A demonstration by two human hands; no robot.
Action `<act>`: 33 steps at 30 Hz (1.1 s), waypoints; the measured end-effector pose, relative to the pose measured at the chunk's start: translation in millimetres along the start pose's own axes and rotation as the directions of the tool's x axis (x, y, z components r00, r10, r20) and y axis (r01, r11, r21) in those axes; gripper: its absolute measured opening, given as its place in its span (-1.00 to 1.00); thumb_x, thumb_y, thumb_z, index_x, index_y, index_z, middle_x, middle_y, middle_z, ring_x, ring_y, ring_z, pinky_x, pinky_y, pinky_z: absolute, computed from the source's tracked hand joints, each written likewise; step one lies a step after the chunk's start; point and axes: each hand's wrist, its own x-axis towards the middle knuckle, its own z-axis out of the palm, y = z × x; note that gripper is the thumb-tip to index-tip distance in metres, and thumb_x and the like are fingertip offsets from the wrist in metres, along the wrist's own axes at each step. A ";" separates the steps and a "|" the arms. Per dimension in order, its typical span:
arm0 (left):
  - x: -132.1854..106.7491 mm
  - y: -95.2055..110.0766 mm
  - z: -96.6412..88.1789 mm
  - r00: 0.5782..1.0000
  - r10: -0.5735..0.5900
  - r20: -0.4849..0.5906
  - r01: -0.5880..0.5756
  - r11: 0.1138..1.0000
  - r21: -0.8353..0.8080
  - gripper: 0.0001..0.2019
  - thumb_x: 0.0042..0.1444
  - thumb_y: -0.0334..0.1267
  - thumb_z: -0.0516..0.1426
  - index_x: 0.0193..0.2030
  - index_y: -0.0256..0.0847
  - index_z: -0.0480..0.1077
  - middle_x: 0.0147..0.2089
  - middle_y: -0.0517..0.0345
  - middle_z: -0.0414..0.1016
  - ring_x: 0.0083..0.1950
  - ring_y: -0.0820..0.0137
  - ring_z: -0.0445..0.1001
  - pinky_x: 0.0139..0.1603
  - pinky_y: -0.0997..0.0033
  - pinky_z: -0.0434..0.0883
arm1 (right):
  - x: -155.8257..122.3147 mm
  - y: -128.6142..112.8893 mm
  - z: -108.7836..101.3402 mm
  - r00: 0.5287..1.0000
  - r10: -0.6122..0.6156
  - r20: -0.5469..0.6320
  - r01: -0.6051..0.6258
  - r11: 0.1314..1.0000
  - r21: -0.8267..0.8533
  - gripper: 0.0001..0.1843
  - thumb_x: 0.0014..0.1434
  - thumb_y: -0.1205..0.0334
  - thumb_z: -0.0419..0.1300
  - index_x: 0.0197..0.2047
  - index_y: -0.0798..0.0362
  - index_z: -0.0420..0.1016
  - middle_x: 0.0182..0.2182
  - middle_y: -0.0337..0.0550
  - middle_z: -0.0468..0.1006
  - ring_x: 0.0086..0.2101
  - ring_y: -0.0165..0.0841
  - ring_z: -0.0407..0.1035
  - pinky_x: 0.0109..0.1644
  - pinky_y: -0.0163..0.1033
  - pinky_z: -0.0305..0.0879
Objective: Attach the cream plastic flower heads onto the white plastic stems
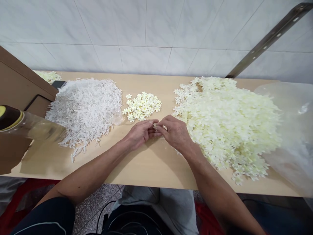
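My left hand (140, 133) and my right hand (174, 132) meet at the middle of the wooden table (151, 163), fingertips pinched together on a small cream flower piece (155, 125). Just beyond them lies a small heap of cream flowers (142, 106). A big pile of white plastic stems (85, 109) lies to the left of my left hand. To the right of my right hand spreads a large pile of cream flower petals (227, 124), touching that wrist.
A clear plastic bag (290, 130) lies at the table's right end. A brown box (17, 94) and a clear bottle with a yellow-rimmed cap (29, 125) stand at the left. A white tiled wall (146, 32) backs the table. A metal bracket (269, 37) slants at upper right.
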 end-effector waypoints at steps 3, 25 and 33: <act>0.1 -0.2 -1.1 1.000 -0.006 0.020 0.006 1.000 -0.011 -0.74 0.29 -0.40 0.10 0.07 -0.45 0.44 -0.13 -0.18 0.58 -0.11 0.24 0.61 0.08 0.16 0.53 | 0.2 -0.3 0.8 1.000 -0.003 0.005 0.003 1.000 -0.022 -0.81 0.33 0.23 0.21 -0.28 0.01 0.64 -0.28 -0.16 0.59 -0.35 -0.38 0.44 -0.28 -0.28 0.23; 7.2 -6.0 -14.9 0.994 0.098 -0.051 -0.091 0.988 0.125 -0.75 0.12 -0.22 0.36 -0.18 -0.39 0.54 -0.22 -0.07 0.63 -0.30 0.45 0.60 -0.07 0.41 0.55 | 4.3 2.9 8.5 0.987 0.071 -0.145 -0.050 0.988 0.147 -0.83 0.30 0.16 0.26 -0.27 0.02 0.64 -0.35 -0.15 0.63 -0.33 -0.32 0.48 -0.22 -0.23 0.34; 5.7 -2.4 -12.4 0.989 0.126 -0.083 -0.112 0.982 0.152 -0.70 0.08 -0.16 0.38 -0.21 -0.39 0.55 -0.30 -0.05 0.62 -0.36 0.42 0.59 -0.21 0.43 0.55 | 3.0 -0.5 12.0 0.967 0.084 -0.239 -0.039 0.982 0.185 -0.82 0.31 0.12 0.26 -0.22 0.01 0.65 -0.32 -0.12 0.65 -0.33 -0.32 0.49 -0.24 -0.22 0.38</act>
